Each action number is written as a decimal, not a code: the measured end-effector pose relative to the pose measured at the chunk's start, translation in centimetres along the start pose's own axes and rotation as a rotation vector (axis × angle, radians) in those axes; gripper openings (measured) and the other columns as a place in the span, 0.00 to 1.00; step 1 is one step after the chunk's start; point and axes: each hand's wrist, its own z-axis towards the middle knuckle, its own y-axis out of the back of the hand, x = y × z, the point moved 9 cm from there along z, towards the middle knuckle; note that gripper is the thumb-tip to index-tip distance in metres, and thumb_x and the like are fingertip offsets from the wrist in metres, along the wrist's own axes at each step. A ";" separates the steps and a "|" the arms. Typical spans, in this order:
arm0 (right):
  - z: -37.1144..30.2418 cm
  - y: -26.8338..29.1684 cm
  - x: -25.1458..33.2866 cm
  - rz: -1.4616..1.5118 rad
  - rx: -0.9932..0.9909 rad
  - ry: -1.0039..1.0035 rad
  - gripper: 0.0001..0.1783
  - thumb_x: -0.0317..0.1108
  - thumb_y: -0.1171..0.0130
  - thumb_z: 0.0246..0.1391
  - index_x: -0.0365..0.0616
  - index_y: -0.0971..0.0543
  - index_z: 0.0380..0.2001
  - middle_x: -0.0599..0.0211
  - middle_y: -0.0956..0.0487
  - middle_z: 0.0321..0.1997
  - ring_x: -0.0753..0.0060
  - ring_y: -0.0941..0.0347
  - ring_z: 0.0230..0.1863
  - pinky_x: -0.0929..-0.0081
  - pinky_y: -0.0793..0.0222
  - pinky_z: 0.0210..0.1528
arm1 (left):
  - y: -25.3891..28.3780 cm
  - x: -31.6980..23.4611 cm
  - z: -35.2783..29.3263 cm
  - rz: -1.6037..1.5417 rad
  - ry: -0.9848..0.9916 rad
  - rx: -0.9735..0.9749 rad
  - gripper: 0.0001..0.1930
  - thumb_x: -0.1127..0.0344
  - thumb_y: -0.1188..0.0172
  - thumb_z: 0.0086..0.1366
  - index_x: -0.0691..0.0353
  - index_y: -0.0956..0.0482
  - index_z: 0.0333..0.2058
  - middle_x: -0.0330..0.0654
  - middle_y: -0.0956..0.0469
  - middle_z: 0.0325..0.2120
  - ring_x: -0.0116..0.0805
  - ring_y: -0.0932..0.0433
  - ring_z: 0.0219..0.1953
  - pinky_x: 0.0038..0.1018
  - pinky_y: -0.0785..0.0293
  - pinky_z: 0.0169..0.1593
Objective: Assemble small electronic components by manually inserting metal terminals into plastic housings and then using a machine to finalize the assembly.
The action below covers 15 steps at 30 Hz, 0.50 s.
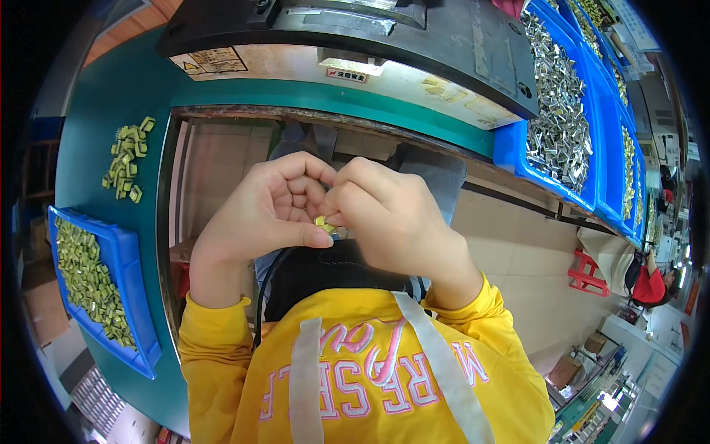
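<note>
Both my hands meet in front of my body, over my lap. A small yellow part (321,221) shows between the fingertips, with a bit of metal-grey beside it. My left hand (262,211) has its fingers curled and its thumb pressed along the part's lower side. From the other side, my right hand (399,218) is closed in a pinch on the same part, its fingertips partly hidden behind the knuckles. On the green table at the left lies a loose pile of similar yellow-green parts (127,157).
A blue tray (140,285) of yellow-green parts stands at the left. A black-topped machine (473,55) spans the far side. At the right, a blue bin (510,152) holds silvery metal pieces (558,111). Farther off are a red stool (588,274) and a person in red (648,285).
</note>
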 end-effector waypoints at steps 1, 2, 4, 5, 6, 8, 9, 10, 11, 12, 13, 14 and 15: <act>0.1 -0.1 -0.3 0.056 0.014 -0.036 0.11 0.21 0.39 0.31 0.40 0.28 0.23 0.65 0.31 0.25 0.67 0.31 0.22 0.77 0.34 0.22 | 0.1 0.0 -0.1 0.015 0.010 -0.001 0.27 0.80 0.33 0.40 0.67 0.32 0.42 0.38 0.26 0.29 0.22 0.26 0.31 0.16 0.28 0.36; 0.2 -0.2 -0.6 0.111 0.026 -0.072 0.11 0.22 0.39 0.32 0.40 0.27 0.24 0.64 0.31 0.25 0.66 0.31 0.24 0.76 0.34 0.24 | 0.3 0.0 -0.1 0.017 0.010 0.000 0.27 0.80 0.33 0.40 0.67 0.32 0.42 0.38 0.26 0.29 0.22 0.26 0.31 0.16 0.28 0.36; 0.3 0.9 -0.8 0.211 -0.055 -0.087 0.11 0.22 0.39 0.33 0.40 0.27 0.26 0.63 0.30 0.26 0.64 0.31 0.26 0.75 0.34 0.26 | 0.8 -0.6 -0.1 -0.027 -0.093 -0.016 0.25 0.79 0.33 0.41 0.69 0.30 0.41 0.38 0.26 0.30 0.22 0.26 0.31 0.16 0.28 0.36; 0.1 1.9 -1.2 0.310 -0.134 -0.102 0.10 0.23 0.40 0.35 0.40 0.27 0.27 0.62 0.30 0.27 0.62 0.30 0.27 0.75 0.34 0.28 | 1.0 -0.3 0.0 -0.019 -0.093 -0.012 0.25 0.79 0.33 0.41 0.69 0.30 0.41 0.38 0.26 0.30 0.22 0.26 0.31 0.16 0.28 0.36; 0.0 2.1 -1.4 0.367 -0.125 -0.143 0.10 0.25 0.41 0.38 0.41 0.26 0.28 0.60 0.29 0.28 0.60 0.31 0.30 0.74 0.34 0.30 | 1.2 -0.5 0.1 -0.041 -0.146 -0.014 0.24 0.78 0.33 0.42 0.69 0.29 0.40 0.39 0.25 0.31 0.23 0.26 0.31 0.17 0.28 0.37; -0.6 2.2 -1.4 0.326 -0.127 -0.115 0.09 0.25 0.41 0.39 0.42 0.26 0.28 0.61 0.29 0.28 0.60 0.31 0.30 0.73 0.34 0.30 | 0.2 -0.9 0.8 -0.072 -0.165 0.006 0.21 0.75 0.32 0.42 0.69 0.27 0.37 0.40 0.25 0.31 0.25 0.26 0.34 0.19 0.29 0.38; -1.0 2.0 -1.3 0.301 -0.109 -0.087 0.08 0.26 0.41 0.40 0.43 0.26 0.28 0.61 0.29 0.28 0.60 0.31 0.30 0.73 0.34 0.30 | 0.3 -1.0 0.8 0.044 -0.197 -0.037 0.21 0.74 0.31 0.40 0.69 0.26 0.36 0.40 0.25 0.31 0.26 0.26 0.34 0.19 0.30 0.37; -1.5 1.9 -1.4 0.304 -0.126 -0.097 0.08 0.26 0.41 0.40 0.44 0.26 0.28 0.62 0.29 0.28 0.60 0.31 0.30 0.72 0.34 0.30 | 0.6 -0.8 0.9 0.157 -0.240 -0.050 0.21 0.74 0.30 0.39 0.69 0.26 0.35 0.41 0.25 0.31 0.27 0.26 0.34 0.20 0.30 0.37; -2.3 1.9 -2.0 0.279 -0.157 -0.123 0.08 0.26 0.41 0.40 0.45 0.26 0.28 0.63 0.30 0.27 0.60 0.31 0.29 0.71 0.34 0.29 | 1.4 0.9 1.5 0.151 -0.189 -0.083 0.21 0.73 0.29 0.37 0.68 0.26 0.33 0.40 0.26 0.30 0.27 0.27 0.34 0.21 0.30 0.37; -2.6 2.4 -1.9 0.290 -0.210 -0.109 0.07 0.26 0.42 0.40 0.46 0.26 0.26 0.64 0.31 0.26 0.60 0.32 0.28 0.70 0.34 0.28 | 1.0 0.5 1.6 0.233 -0.135 -0.151 0.19 0.74 0.30 0.37 0.67 0.26 0.31 0.38 0.27 0.28 0.27 0.27 0.33 0.20 0.30 0.37; -3.1 2.7 -2.1 0.326 -0.272 -0.126 0.05 0.27 0.43 0.41 0.46 0.26 0.25 0.64 0.32 0.26 0.60 0.32 0.28 0.70 0.34 0.26 | 0.7 0.6 1.5 0.227 -0.103 -0.222 0.18 0.74 0.31 0.38 0.66 0.27 0.30 0.37 0.29 0.27 0.27 0.28 0.32 0.21 0.30 0.38; -3.2 3.2 -2.0 0.294 -0.321 -0.109 0.05 0.29 0.44 0.41 0.47 0.27 0.26 0.64 0.32 0.25 0.60 0.31 0.27 0.69 0.34 0.24 | 1.1 0.9 1.4 0.297 -0.080 -0.170 0.17 0.72 0.35 0.44 0.62 0.30 0.34 0.35 0.31 0.32 0.24 0.31 0.34 0.18 0.33 0.39; -4.0 3.1 -2.3 0.246 -0.360 -0.143 0.06 0.30 0.44 0.40 0.47 0.28 0.26 0.63 0.33 0.25 0.58 0.32 0.26 0.67 0.35 0.23 | 1.3 1.4 1.7 0.325 -0.130 -0.182 0.16 0.71 0.38 0.48 0.62 0.31 0.36 0.35 0.32 0.32 0.23 0.32 0.34 0.18 0.34 0.39</act>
